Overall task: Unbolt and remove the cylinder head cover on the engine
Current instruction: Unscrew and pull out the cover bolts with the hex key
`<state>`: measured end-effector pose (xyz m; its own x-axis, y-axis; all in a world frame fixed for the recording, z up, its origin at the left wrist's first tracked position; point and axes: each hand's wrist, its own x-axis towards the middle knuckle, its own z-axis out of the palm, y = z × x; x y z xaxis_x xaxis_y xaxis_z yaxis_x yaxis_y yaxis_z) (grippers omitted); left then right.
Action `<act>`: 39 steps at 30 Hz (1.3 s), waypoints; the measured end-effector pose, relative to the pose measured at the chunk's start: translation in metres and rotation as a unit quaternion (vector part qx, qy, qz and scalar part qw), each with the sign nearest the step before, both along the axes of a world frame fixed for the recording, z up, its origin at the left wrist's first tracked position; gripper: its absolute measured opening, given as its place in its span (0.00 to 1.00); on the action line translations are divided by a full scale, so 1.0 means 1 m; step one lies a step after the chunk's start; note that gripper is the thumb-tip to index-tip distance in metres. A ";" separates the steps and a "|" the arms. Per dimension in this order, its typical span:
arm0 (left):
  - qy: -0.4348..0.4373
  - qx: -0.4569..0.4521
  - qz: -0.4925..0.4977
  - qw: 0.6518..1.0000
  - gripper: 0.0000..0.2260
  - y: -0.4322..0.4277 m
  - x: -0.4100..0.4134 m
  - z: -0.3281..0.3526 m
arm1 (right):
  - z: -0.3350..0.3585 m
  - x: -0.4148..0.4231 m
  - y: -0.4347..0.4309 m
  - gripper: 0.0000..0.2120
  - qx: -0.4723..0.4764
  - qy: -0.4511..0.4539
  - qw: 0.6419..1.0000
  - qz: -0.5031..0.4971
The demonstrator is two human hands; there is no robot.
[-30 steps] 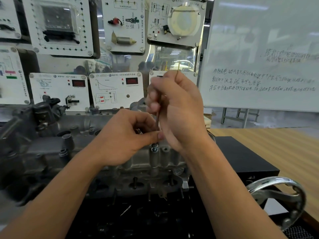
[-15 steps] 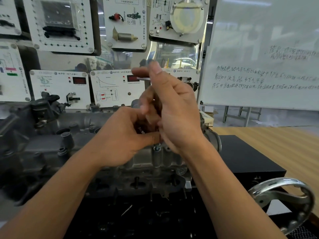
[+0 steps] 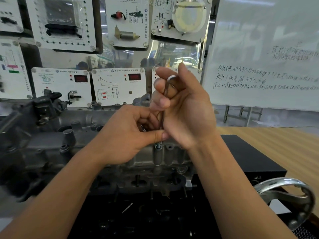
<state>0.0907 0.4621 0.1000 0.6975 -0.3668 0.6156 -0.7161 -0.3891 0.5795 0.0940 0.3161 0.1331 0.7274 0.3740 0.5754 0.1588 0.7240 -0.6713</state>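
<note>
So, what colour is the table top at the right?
The table top is light wood with pale stripes, best in the head view.

The engine (image 3: 51, 149) is cast metal, dull grey and rough, with a grainy, grimy skin. The bolt (image 3: 158, 146) standing from it is brighter metal, and its thread catches light. The key (image 3: 172, 78) is thin dark metal, shiny at its bend. The handwheel (image 3: 283, 181) is chromed, smooth and mirror-glossy. The counter (image 3: 284, 144) has a pale, wood-grain surface with fine stripes and a satin finish. The box (image 3: 250, 161) on it is matt black. The whiteboard (image 3: 259, 31) is smooth and glossy. The panels (image 3: 119, 94) look like glossy white plastic.
</note>
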 end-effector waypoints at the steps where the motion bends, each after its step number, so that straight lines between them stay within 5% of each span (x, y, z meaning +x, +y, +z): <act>1: 0.000 0.003 -0.001 1.000 0.04 0.000 0.000 0.000 | 0.000 0.001 0.000 0.17 -0.003 0.012 1.000 0.000; 6: 0.014 0.000 -0.012 1.000 0.05 0.001 -0.002 0.000 | 0.003 -0.004 0.004 0.11 -0.058 0.010 0.996 -0.065; 13: 0.023 -0.004 -0.019 1.000 0.07 -0.001 -0.004 0.001 | 0.003 -0.015 0.013 0.19 -0.118 -0.067 0.981 -0.141; 20: 0.022 -0.006 -0.009 1.000 0.10 -0.001 -0.002 0.000 | 0.004 -0.013 0.004 0.08 -0.059 -0.056 0.994 -0.075; 24: 0.003 -0.003 0.007 1.000 0.09 -0.001 -0.002 -0.001 | 0.005 -0.010 0.001 0.10 -0.011 -0.033 0.999 -0.040; 39: 0.015 0.005 -0.016 1.000 0.04 0.003 -0.002 0.001 | 0.001 -0.005 0.017 0.12 -0.064 -0.027 0.982 -0.175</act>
